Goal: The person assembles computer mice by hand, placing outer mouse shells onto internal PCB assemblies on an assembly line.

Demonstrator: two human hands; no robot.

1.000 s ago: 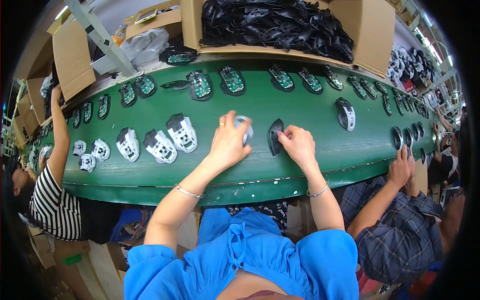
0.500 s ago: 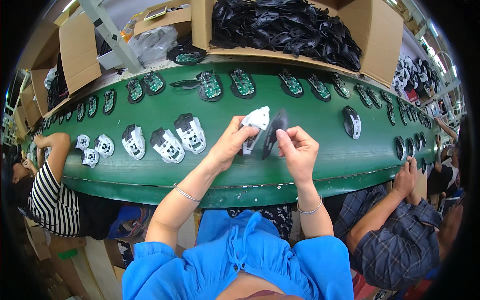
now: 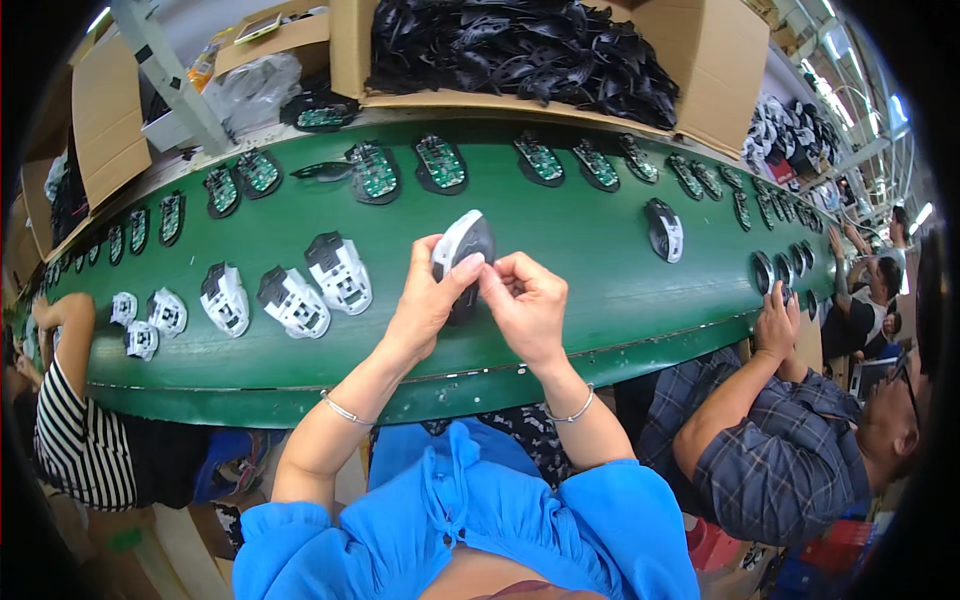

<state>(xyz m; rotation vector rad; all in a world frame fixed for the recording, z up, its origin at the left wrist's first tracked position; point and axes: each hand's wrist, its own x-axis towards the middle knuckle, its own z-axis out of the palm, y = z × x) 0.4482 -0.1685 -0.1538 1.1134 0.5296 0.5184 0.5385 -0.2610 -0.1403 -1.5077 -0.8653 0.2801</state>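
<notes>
My left hand (image 3: 428, 298) is closed round a white mouse shell (image 3: 457, 236), held upright above the green belt. Against the shell's right side lies a black side panel (image 3: 482, 243). My right hand (image 3: 528, 312) pinches the panel's lower part, its fingertips meeting my left thumb. Fingers hide part of the seam, so I cannot tell whether the panel is fully seated. To the left, several white mouse shells with black ends lie on the belt, the nearest shell (image 3: 338, 273) just beyond my left forearm. A black-and-white mouse (image 3: 665, 231) lies to the right.
Circuit boards on black bases, such as this board (image 3: 441, 164), line the belt's (image 3: 570, 240) far side. Behind stands a cardboard box (image 3: 720, 75) heaped with black plastic parts (image 3: 530, 50). People work at both sides; the right one's hands (image 3: 778, 325) are near black mouse parts (image 3: 763, 270).
The black panel, apart from the white shell before, is now against its side. My hands have come together. The view has shifted, so the belt's contents appear further left.
</notes>
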